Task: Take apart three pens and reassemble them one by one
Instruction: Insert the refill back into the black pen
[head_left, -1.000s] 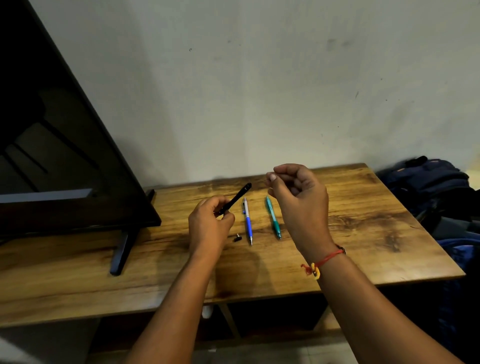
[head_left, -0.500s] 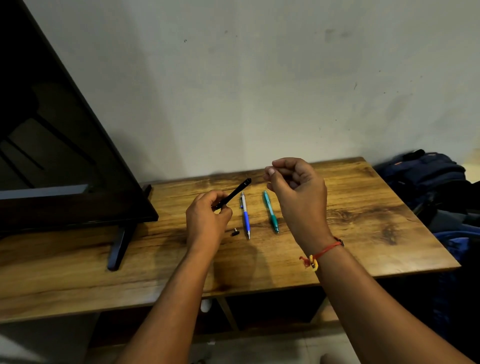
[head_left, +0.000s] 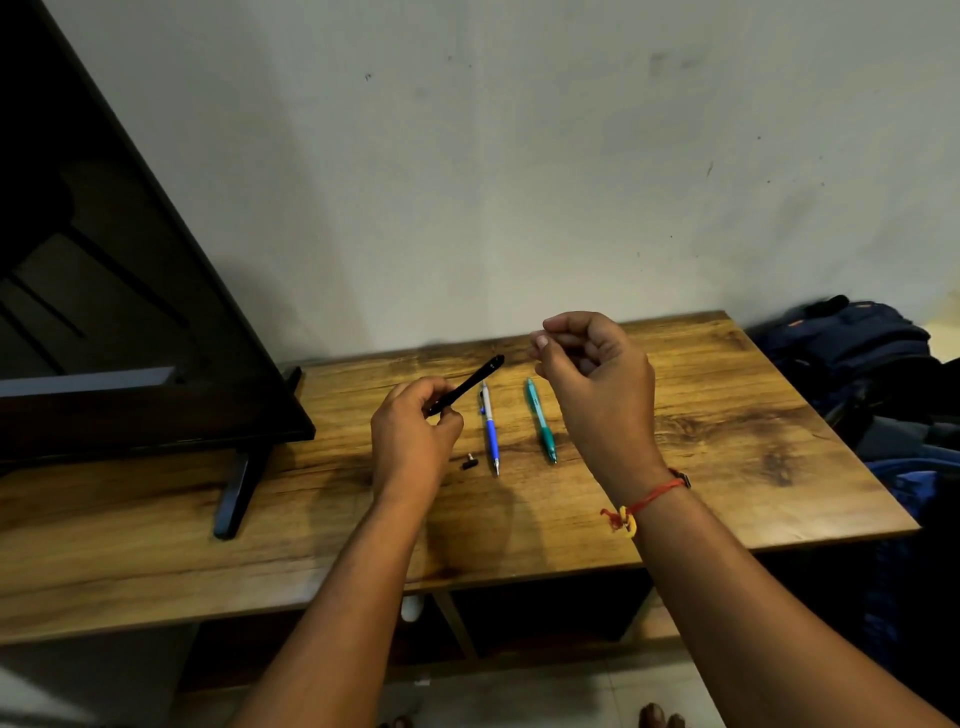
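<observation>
Head view: the left hand (head_left: 415, 431) is closed around the lower end of the black pen (head_left: 467, 384), which is pinched between thumb and fingers and held above the worktop (head_left: 727, 441). The pen is tilted, with its free end pointed up, away and to the right. A small pale mark is seen near that free end; it is too small to be read.

The right hand (head_left: 592, 374) is raised above the worktop, near the free end of the black pen but apart from it. Its fingers are curled and the thumb is pressed to the forefinger. Whether a part is pinched there cannot be told.

A small black part (head_left: 470, 461) is laid on the worktop between the left hand and the tip of the blue pen (head_left: 490, 426). The blue pen, white above and blue at the grip, is laid flat with its tip toward the person. The green pen (head_left: 540, 421) is laid just beside it on the right, roughly parallel. No writing can be read on either barrel.

A red and yellow thread band (head_left: 639, 504) is worn on the right wrist. A dark screen (head_left: 130, 338) is stood at the left end of the worktop. A dark blue backpack (head_left: 852, 343) is placed beyond the right edge; its contents are hidden.
</observation>
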